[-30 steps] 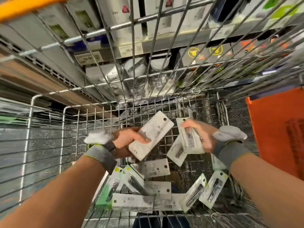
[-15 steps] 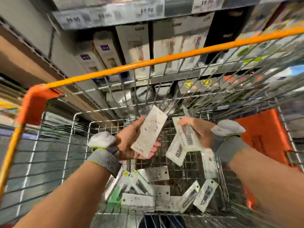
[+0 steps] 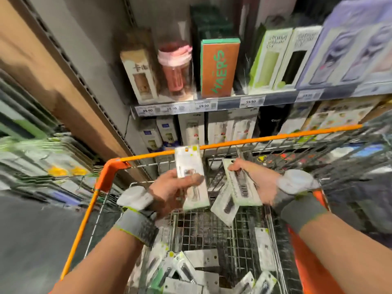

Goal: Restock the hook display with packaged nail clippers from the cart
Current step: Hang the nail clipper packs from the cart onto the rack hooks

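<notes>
Cart rim (image 3: 254,139): we see bright orange — wire mesh below it silver-grey.
Packages (image 3: 192,175): white with lime-green edges.
Box (image 3: 219,67) at twelve o'clock: orange, green lettering.
Wristbands (image 3: 135,227): grey — lime trim.

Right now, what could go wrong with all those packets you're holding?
The right hand pinches several flat white clipper packets fanned loosely; the lowest packet dangles and might slip back into the orange-rimmed wire cart. The left hand holds one upright packet near that rim and could knock it.
</notes>
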`<state>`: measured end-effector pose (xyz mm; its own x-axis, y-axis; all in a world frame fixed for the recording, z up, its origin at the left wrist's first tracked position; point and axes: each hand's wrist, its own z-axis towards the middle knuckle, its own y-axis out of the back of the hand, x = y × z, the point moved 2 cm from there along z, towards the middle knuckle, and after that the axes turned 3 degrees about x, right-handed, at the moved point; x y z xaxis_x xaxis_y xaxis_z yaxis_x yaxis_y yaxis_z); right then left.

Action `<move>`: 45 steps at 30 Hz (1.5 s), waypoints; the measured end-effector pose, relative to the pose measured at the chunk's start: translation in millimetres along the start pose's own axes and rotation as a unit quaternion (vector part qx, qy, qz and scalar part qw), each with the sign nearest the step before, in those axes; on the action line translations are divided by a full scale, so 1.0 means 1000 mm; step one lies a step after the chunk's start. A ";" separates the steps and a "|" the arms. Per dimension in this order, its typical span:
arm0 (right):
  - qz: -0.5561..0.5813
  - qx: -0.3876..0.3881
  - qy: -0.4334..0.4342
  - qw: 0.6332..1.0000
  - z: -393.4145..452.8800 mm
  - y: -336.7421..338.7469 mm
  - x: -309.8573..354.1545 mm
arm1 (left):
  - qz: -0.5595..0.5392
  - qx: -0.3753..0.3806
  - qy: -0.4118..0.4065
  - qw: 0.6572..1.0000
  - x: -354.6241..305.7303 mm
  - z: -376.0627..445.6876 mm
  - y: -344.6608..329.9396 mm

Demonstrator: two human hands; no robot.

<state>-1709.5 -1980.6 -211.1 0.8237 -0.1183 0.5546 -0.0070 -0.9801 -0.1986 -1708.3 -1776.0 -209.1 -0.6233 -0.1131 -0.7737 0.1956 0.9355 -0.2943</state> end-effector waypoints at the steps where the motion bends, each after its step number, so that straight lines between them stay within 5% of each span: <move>1: 0.003 0.009 0.005 1.000 -0.006 -0.002 0.001 | -0.006 0.005 -0.009 1.000 -0.006 -0.006 -0.001; 12: -0.003 0.058 0.104 0.993 -0.087 -0.067 0.047 | 0.061 -0.037 -0.088 0.994 -0.084 -0.079 0.006; 19: -0.091 -0.007 0.248 0.964 -0.124 -0.138 0.086 | 0.074 -0.049 -0.201 0.976 -0.144 -0.129 0.037; 28: -0.072 -0.047 0.360 0.929 -0.179 -0.260 0.101 | 0.143 -0.073 -0.266 0.950 -0.196 -0.198 0.126; 35: -0.070 -0.044 0.440 0.894 -0.203 -0.338 0.108 | 0.216 -0.083 -0.325 0.917 -0.232 -0.262 0.180; 45: -0.091 0.036 0.468 0.878 -0.210 -0.414 0.116 | 0.237 -0.195 -0.426 0.851 -0.254 -0.325 0.244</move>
<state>-1730.0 -1622.3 105.5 -0.0194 -0.0731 0.9971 0.1400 -0.9877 -0.0697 -1748.0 -1410.0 98.3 0.2630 0.2611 -0.9288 -0.0964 0.9650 0.2439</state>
